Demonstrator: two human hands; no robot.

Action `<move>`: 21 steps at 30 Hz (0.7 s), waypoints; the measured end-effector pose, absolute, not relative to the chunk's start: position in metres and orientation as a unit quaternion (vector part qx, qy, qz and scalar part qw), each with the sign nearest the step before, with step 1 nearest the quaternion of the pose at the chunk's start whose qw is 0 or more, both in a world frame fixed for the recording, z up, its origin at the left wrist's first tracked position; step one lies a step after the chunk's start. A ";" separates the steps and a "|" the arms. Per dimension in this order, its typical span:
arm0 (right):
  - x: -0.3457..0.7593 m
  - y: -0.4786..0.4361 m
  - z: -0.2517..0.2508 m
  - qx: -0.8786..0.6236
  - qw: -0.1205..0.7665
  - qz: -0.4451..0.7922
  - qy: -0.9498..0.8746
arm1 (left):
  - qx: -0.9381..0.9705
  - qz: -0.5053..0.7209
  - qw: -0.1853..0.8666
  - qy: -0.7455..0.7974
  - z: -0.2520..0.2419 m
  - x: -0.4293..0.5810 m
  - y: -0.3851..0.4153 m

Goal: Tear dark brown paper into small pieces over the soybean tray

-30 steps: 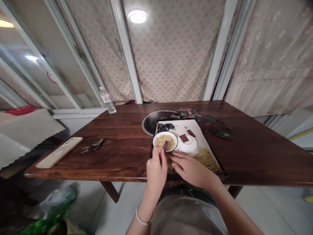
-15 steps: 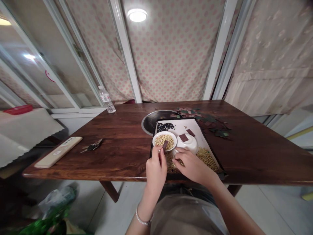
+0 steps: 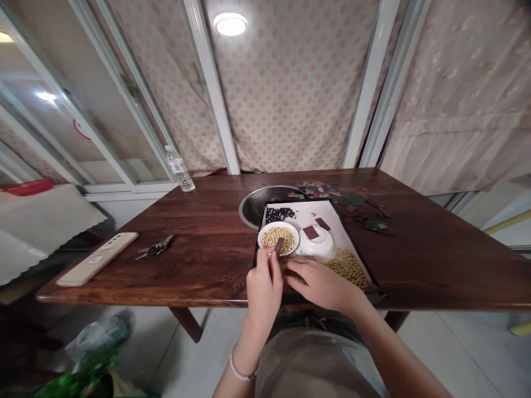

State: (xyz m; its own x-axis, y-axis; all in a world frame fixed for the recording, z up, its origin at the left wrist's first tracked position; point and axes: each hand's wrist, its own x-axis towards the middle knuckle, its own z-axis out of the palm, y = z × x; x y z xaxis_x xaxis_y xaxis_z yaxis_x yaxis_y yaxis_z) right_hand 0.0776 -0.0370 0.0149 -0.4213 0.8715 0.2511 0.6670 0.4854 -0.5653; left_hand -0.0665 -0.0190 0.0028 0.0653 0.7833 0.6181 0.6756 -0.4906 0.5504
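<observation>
In my left hand (image 3: 264, 284), closed in a pinch, is a small flat dark-brown piece (image 3: 279, 245) held over the near rim of a white bowl (image 3: 296, 239) of pale soybeans (image 3: 276, 238). My right hand (image 3: 321, 283) is just to the right, palm down with thumb and fingers apart, reaching over loose beans at the tray's near side; its fingertips are partly hidden. Behind it sits an upturned white bowl (image 3: 326, 249) with a brown square (image 3: 311, 232) on its base. Another brown piece (image 3: 322, 224) lies beyond it on the black-edged tray (image 3: 305, 209).
Black beans (image 3: 279, 214) fill the tray's far left corner, and yellow-green beans (image 3: 348, 268) its near right. Scattered dark scraps (image 3: 359, 204) lie behind the tray. Keys (image 3: 156, 247), a phone (image 3: 97, 260) and a water bottle (image 3: 180, 170) are on the wooden table's left side.
My right hand has shifted left, away from the upturned bowl and towards my left hand. The left hand keeps the brown piece in nearly the same spot.
</observation>
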 end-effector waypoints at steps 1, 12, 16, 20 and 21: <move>0.077 -0.038 0.016 -0.462 0.261 0.201 -0.823 | 0.727 0.465 0.060 0.501 0.003 -0.066 -0.019; 0.069 -0.035 0.019 -0.423 0.261 0.223 -0.838 | 0.639 0.564 0.173 0.494 -0.001 -0.070 -0.024; 0.069 -0.043 0.022 -0.445 0.225 0.212 -0.840 | 0.593 0.607 0.245 0.469 0.000 -0.070 -0.024; 0.071 -0.049 0.027 -0.437 0.216 0.189 -0.852 | 0.560 0.647 0.259 0.447 0.001 -0.068 -0.025; 0.071 -0.048 0.028 -0.429 0.214 0.184 -0.858 | 0.551 0.658 0.260 0.442 0.001 -0.068 -0.026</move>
State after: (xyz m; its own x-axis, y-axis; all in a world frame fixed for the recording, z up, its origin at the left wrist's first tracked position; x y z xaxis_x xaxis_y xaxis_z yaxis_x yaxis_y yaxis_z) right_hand 0.0711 -0.0478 0.0276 -0.5407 0.8148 0.2089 0.6572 0.5642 -0.4998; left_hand -0.0678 -0.0259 0.0011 -0.2568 0.8300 0.4951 0.1452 -0.4734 0.8688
